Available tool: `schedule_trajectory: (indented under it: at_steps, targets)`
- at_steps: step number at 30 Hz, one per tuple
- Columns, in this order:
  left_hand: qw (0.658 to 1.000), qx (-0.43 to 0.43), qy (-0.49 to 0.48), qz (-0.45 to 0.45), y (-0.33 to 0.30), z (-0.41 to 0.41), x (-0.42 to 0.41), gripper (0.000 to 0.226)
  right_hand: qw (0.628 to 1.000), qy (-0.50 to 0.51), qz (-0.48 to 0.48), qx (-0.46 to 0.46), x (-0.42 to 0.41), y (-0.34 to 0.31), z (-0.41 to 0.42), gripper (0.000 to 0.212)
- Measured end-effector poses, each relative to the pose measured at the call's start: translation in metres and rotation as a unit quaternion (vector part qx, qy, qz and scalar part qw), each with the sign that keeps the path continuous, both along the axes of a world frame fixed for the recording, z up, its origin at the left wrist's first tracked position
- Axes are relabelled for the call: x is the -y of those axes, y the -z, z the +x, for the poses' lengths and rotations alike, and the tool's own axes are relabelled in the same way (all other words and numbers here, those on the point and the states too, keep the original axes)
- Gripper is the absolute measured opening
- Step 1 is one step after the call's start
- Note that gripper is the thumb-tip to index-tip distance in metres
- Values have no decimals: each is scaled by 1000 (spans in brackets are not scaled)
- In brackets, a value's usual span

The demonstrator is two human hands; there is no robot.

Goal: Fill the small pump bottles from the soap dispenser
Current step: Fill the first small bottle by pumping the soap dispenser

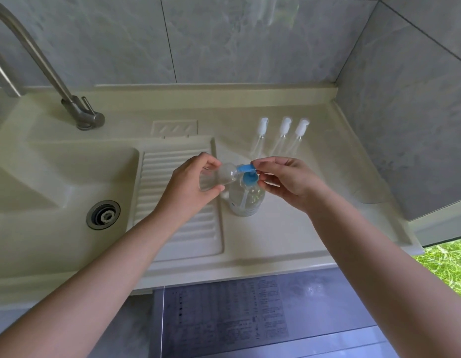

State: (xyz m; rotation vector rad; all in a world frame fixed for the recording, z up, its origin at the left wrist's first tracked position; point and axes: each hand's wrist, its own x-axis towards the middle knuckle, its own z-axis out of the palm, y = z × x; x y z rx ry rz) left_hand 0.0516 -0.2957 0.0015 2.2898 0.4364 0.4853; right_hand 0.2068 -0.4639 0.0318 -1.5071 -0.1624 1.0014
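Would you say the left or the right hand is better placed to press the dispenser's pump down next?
Right, probably. The right hand already pinches the blue pump head, while the left hand grips the small clear bottle, tilted with its mouth at the spout.

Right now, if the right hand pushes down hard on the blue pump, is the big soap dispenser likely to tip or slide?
It probably stays put: the soap dispenser has a wide round base on the flat counter. A sideways push could tip it, since the blue pump sits high. It may slide, as the smooth counter looks slick.
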Motion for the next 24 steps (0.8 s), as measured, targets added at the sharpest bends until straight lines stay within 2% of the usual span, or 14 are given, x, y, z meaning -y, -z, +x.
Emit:
schedule_trajectory:
  at_steps: [3,12,24]
  targets:
    - [1000,-18,5,16,-3,2,-3,52,999,-6,-14,30,-1,-1,0,6]
    - [994,-102,33,-9,-29,14,-14,50,994,-38,-52,83,-2,-4,3,4]
    - [991,-120,49,16,-32,18,-20,47,989,-45,-71,123,-4,-3,6,3]
